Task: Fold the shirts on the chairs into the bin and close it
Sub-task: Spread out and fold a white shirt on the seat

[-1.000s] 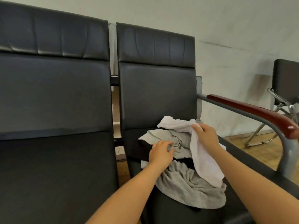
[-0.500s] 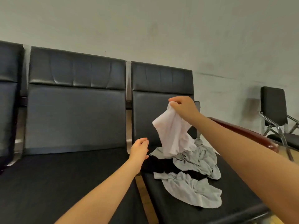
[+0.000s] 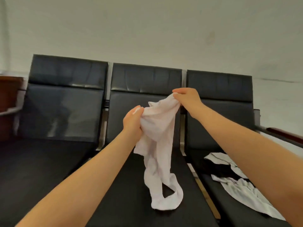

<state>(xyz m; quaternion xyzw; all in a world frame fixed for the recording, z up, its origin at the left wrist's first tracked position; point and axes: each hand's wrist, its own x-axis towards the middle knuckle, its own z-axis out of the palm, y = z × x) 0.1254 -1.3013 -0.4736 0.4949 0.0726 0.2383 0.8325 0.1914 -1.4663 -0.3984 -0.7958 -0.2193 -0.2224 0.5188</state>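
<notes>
A white shirt hangs crumpled in the air above the middle chair seat, its lower end resting on the black cushion. My right hand pinches the shirt's top edge, raised in front of the backrests. My left hand grips the bunched cloth lower and to the left. On the right chair seat lie a grey shirt and a dark garment, partly hidden behind my right forearm. No bin is in view.
Three black padded chairs stand in a row against a pale wall, with a gap between the seats. A red-brown armrest sticks out at the right end. A dark brown piece of furniture stands at the far left.
My right hand lifted the white shirt off the pile and carried it left over the middle chair. My left hand, free before, now grips the cloth. The view has shifted left.
</notes>
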